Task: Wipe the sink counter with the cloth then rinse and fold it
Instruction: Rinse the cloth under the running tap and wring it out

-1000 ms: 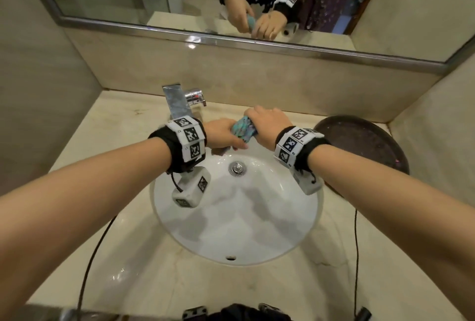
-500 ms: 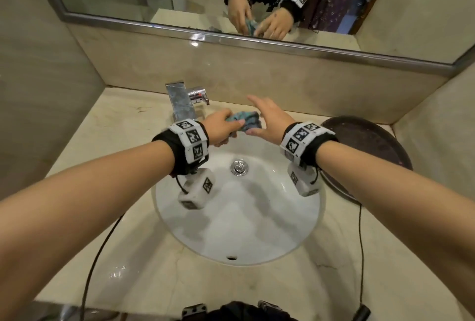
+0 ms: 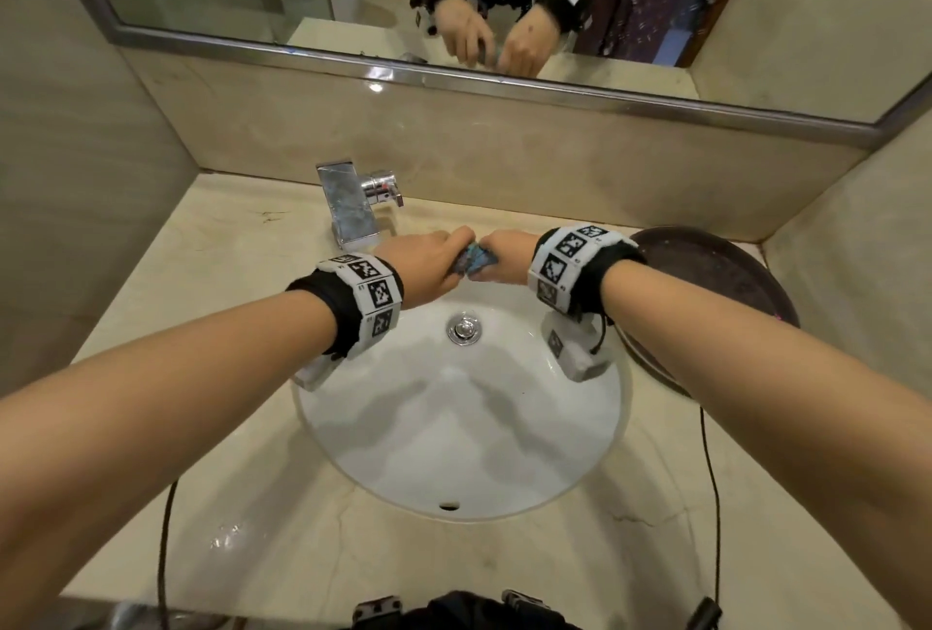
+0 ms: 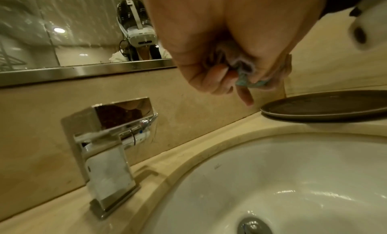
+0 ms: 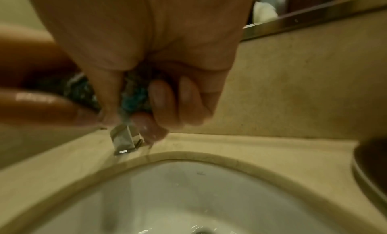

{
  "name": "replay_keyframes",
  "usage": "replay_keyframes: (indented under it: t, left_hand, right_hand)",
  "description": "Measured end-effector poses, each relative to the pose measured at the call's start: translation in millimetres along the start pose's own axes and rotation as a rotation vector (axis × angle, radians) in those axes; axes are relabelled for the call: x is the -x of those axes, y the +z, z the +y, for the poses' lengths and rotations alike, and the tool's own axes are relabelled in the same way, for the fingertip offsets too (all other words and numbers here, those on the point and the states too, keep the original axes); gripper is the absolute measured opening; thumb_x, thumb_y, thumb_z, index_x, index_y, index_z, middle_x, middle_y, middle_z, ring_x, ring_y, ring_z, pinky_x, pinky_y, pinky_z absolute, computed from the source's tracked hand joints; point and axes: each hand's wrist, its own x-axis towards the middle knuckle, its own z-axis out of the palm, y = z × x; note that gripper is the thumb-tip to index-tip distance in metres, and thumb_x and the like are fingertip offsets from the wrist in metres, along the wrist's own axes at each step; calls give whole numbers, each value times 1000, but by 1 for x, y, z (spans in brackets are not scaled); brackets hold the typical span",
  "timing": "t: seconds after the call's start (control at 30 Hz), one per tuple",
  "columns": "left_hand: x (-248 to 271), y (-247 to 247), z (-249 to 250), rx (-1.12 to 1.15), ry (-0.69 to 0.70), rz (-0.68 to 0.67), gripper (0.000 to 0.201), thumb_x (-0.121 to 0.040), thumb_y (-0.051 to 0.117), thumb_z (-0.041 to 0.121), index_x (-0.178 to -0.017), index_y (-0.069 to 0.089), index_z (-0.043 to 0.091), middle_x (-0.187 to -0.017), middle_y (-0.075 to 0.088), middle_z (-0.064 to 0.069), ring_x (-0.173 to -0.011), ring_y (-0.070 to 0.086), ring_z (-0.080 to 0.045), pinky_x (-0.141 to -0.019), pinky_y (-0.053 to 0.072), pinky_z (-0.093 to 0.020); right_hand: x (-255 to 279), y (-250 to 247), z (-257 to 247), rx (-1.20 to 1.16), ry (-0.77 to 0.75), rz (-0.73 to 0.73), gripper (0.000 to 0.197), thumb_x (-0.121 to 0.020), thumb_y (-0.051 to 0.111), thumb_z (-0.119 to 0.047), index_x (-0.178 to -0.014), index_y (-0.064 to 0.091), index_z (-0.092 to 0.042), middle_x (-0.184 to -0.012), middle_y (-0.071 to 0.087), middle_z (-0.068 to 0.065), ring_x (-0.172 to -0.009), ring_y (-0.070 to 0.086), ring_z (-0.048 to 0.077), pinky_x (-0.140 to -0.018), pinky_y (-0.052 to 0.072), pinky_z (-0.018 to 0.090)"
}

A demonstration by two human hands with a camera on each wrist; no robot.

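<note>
The cloth (image 3: 472, 260), bunched blue-green, is held above the far rim of the sink (image 3: 383, 448), at 12 o'clock from the drain (image 3: 463, 328). The left hand (image 3: 421, 262) and right hand (image 3: 508, 257) each grip one end, fingers curled tight around it. The faucet (image 3: 353, 203) stands at 10 o'clock from the drain, a dark tray (image 3: 716, 276) at 2 o'clock on the counter (image 3: 242, 276).
</note>
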Motion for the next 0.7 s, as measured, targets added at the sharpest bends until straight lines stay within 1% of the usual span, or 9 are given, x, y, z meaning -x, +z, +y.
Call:
replay_keyframes:
  t: [0.07, 0.13, 0.17, 0.23, 0.33, 0.43, 0.5, 0.6, 0.7]
  left_hand:
    - [0, 4, -1, -45, 62, 40, 38, -95, 42, 31, -127, 38, 13, -112, 57, -11, -86, 62, -32, -67, 47, -37]
    - [-3, 6, -4, -9, 59, 59, 36, -95, 42, 32, -125, 40, 12, -110, 57, -12, -87, 62, -33, -69, 47, -38]
    - [-5, 6, -4, 58, 20, 73, 34, -95, 42, 31, -123, 42, 11, -108, 59, -13, -88, 61, -33, -70, 46, -37]
    - [-10, 5, -5, 276, -129, 100, 30, -95, 46, 29, -118, 46, 9, -98, 60, -11, -84, 58, -29, -72, 46, -35]
    - [-16, 6, -6, 852, -355, 59, 20, -96, 48, 23, -109, 49, 9, -75, 56, -6, -57, 52, -18, -47, 43, -23]
    - [-14, 1, -4, 1390, -432, -46, 12, -98, 44, 18, -101, 49, 8, -65, 47, -6, -34, 40, -5, -33, 27, -11]
    - [-10, -2, -1, 1532, -418, -114, 12, -98, 42, 18, -102, 49, 8, -65, 44, -7, -32, 37, -3, -32, 23, -10]
    - [-6, -5, 7, 1411, -360, -176, 8, -95, 50, 19, -97, 49, 11, -65, 45, -5, -39, 38, -8, -34, 25, -12]
    - [-7, -6, 9, 797, -261, -87, 29, -88, 61, 26, -105, 44, 11, -74, 53, -3, -59, 49, -18, -47, 35, -23]
  right_hand:
    - [1, -5, 3, -104, 32, -66, 28, -92, 54, -29, -68, 52, -15, -65, 54, 2, -52, 46, 14, -46, 39, 18]
    - [1, -8, 4, -155, 48, -53, 23, -91, 56, -29, -72, 55, -17, -61, 50, -4, -52, 46, 11, -45, 36, 17]
    - [2, -9, 4, -173, 51, -10, 16, -89, 60, -30, -84, 60, -15, -65, 53, -4, -58, 50, 13, -49, 38, 18]
    - [0, -7, 8, -201, 34, 163, 44, -84, 67, -32, -121, 55, -11, -92, 63, 5, -87, 59, 21, -70, 46, 23]
    - [5, 0, 11, -90, -46, 444, 74, -84, 66, -36, -145, 30, -16, -135, 48, 11, -123, 46, 28, -101, 40, 36]
    - [12, 9, 10, 188, -140, 511, 80, -81, 68, -34, -148, 26, -19, -143, 38, 11, -127, 41, 30, -101, 37, 41]
    - [10, 16, 11, 230, -183, 514, 69, -79, 70, -26, -140, 40, -14, -133, 46, 15, -117, 47, 35, -89, 41, 42]
    - [11, 12, 7, 239, -111, 502, 31, -89, 54, -19, -118, 52, -9, -114, 52, 15, -104, 53, 33, -69, 38, 36]
    - [13, 3, 3, 326, -51, 402, 24, -91, 48, -24, -112, 52, -12, -108, 61, 10, -99, 60, 30, -68, 40, 33]
